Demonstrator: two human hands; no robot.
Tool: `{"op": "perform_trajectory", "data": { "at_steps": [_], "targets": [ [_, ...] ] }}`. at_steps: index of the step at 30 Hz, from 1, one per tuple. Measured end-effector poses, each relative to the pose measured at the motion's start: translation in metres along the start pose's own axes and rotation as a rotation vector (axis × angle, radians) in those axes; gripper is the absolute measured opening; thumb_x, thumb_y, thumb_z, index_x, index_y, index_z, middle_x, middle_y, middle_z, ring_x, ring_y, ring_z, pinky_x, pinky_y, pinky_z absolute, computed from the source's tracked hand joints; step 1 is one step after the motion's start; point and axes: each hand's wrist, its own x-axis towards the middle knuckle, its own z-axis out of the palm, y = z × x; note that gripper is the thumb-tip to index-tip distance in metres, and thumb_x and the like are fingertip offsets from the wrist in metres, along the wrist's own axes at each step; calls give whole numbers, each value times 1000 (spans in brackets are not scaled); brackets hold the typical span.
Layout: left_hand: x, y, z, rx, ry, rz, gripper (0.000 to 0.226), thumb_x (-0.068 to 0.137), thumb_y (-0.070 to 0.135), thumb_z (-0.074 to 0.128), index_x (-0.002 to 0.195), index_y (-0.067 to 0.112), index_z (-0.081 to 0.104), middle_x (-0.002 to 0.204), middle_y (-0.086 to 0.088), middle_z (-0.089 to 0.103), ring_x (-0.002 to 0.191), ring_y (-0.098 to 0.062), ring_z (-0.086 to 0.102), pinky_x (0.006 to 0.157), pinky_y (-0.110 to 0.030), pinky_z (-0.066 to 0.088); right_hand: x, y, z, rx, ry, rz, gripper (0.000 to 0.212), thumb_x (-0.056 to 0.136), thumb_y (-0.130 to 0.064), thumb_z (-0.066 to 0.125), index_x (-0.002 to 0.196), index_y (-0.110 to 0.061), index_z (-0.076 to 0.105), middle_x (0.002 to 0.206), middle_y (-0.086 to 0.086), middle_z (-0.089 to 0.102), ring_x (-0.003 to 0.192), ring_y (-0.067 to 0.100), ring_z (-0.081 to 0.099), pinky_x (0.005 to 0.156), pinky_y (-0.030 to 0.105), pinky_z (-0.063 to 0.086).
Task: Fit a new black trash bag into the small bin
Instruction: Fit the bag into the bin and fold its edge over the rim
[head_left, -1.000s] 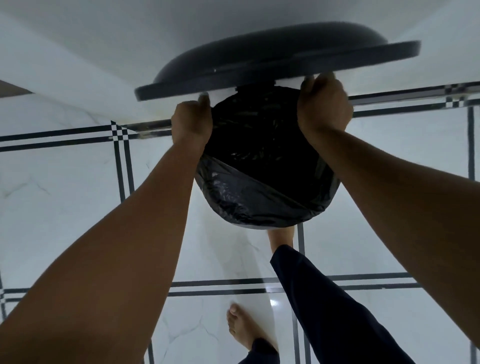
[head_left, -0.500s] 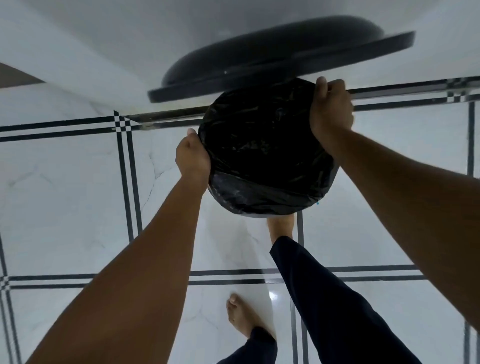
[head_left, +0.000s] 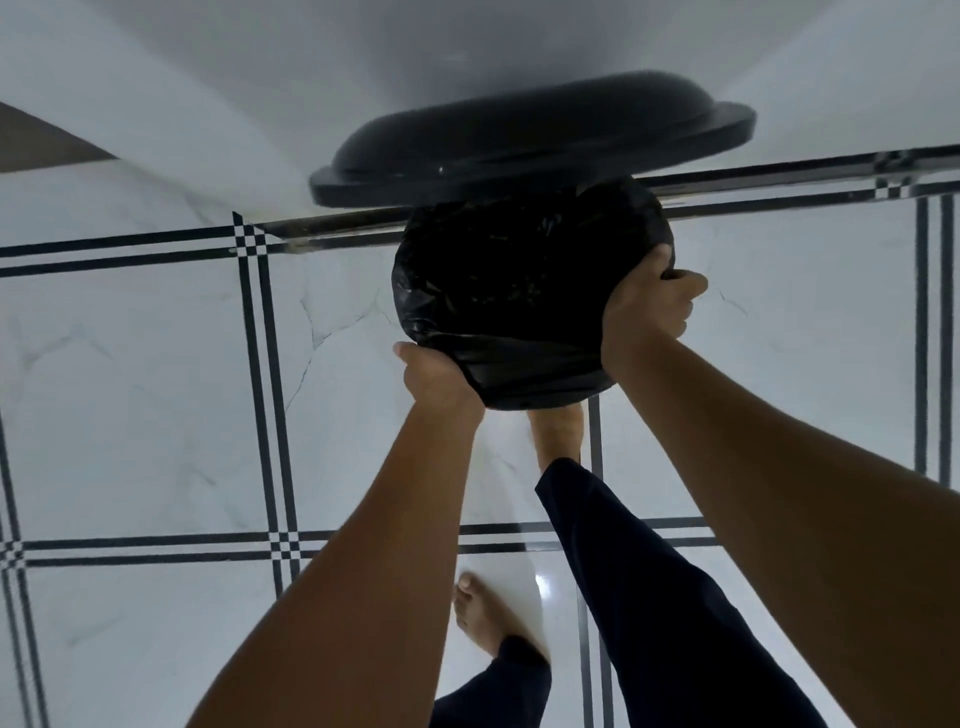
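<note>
A: Two hands (head_left: 441, 382) are on the job, both at the mouth of the small bin (head_left: 524, 291), which stands on the white tiled floor (head_left: 156, 389) against the wall, its round lid (head_left: 530, 143) tipped up at twelve o'clock.

B: And the black trash bag (head_left: 530, 374)?

A: Already down inside the bin, with its edge folded over the rim. Taking the rim as a clock face, the left hand sits at about seven o'clock, fingers curled shut on the folded plastic. The right hand (head_left: 649, 312) is at about three to four o'clock, also closed on bag and rim together.

B: So which way does the work lie from here?

A: The bin's long axis runs straight down, away from the camera, so I judge the cuff has to be drawn down the outside wall. The near arc, between the hands at five to six o'clock, hangs lowest; the far arc under the lid is hidden.

B: What differs from a moment ago?

A: Half a second back the left hand was near nine o'clock and the right near two. Both have slid round toward the near side, and the cuff there looks pulled further over.
</note>
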Motion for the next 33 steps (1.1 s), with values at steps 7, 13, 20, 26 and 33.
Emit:
{"op": "perform_trajectory", "data": {
  "at_steps": [7,13,20,26,33],
  "targets": [
    [19,-4,-31,99,48,80,49,106,50,33,108,14,66,112,1,67,108,-24,62,94,-33,45,-4,6,-15,-86,124,-36,47,104,-48,38,140,-18,44,134,5,55,125,27,50,102,44,42],
    [-24,-23,-9,-80,-49,-66,53,106,49,29,145,21,52,141,-5,59,117,-29,60,93,-40,50,-34,12,-5,-35,43,121,58,104,-50,33,151,-16,35,150,9,45,135,32,45,112,51,37],
    [-8,-22,-1,-230,-186,-97,73,100,68,12,156,29,38,156,-7,46,142,-34,44,120,-47,35,-19,21,-10,184,-146,286,72,100,-67,22,154,-22,34,152,5,46,135,33,48,113,52,38],
    [4,-37,-36,-30,-94,56,56,105,56,32,128,15,62,130,-5,67,122,-23,63,112,-38,46,-26,21,-21,93,-36,187,66,103,-60,21,150,-17,39,148,8,48,133,31,48,112,47,36],
    [3,-55,-53,30,-107,296,19,100,13,63,86,6,73,104,-16,77,97,-27,76,84,-36,63,-27,35,-31,300,-31,146,38,97,-7,33,124,-14,59,97,-7,57,83,10,58,61,20,45]
  ]
}}
